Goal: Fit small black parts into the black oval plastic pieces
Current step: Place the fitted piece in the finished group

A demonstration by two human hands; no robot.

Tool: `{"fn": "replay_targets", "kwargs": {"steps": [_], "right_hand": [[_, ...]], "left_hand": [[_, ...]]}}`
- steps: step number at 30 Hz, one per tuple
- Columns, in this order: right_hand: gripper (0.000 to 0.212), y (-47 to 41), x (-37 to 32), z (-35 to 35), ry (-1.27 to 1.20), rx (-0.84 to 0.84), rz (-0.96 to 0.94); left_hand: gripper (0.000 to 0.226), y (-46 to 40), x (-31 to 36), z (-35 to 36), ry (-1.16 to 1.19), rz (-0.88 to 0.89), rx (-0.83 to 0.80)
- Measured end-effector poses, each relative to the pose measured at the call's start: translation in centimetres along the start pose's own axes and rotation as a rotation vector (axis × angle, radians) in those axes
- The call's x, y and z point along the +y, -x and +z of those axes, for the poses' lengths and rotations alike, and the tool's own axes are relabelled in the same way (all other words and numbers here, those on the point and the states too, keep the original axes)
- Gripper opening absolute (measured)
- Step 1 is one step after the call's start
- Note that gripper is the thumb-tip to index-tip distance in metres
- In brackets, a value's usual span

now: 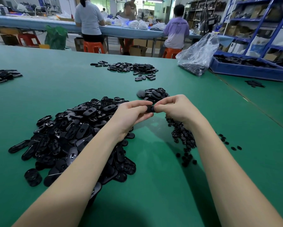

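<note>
Both hands meet above the green table [153,177]. My left hand [132,113] grips a black oval plastic piece [148,108], mostly hidden by its fingers. My right hand [175,107] pinches a small black part [152,109] against that oval piece. A large heap of black oval pieces [75,136] lies under my left forearm. A smaller heap of small black parts [183,136] lies under my right wrist. A small pile of oval pieces [153,94] sits just beyond my hands.
Further piles of black pieces lie at the table's far middle [132,68] and far left [3,76]. A clear plastic bag [198,54] and a blue tray [248,69] of parts stand at the right. Three people sit at a far bench.
</note>
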State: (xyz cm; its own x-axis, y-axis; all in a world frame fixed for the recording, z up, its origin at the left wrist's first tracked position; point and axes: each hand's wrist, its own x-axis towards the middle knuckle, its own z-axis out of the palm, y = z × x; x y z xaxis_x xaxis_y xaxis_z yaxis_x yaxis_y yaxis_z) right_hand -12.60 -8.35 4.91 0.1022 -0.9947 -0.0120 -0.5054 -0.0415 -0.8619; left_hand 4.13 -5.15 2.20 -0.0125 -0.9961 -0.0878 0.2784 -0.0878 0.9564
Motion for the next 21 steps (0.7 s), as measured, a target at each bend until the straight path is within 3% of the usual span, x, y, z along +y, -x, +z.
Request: {"fn": "replay_targets", "kwargs": {"steps": [11, 21], "right_hand": [[0.01, 0.12, 0.04, -0.25, 0.017, 0.02, -0.028], [0.024, 0.44, 0.19, -0.94, 0.018, -0.066, 0.002]], "left_hand": [[0.023, 0.11, 0.12, -0.08, -0.032, 0.023, -0.038], [0.018, 0.18, 0.15, -0.36, -0.088, -0.003, -0.057]]}}
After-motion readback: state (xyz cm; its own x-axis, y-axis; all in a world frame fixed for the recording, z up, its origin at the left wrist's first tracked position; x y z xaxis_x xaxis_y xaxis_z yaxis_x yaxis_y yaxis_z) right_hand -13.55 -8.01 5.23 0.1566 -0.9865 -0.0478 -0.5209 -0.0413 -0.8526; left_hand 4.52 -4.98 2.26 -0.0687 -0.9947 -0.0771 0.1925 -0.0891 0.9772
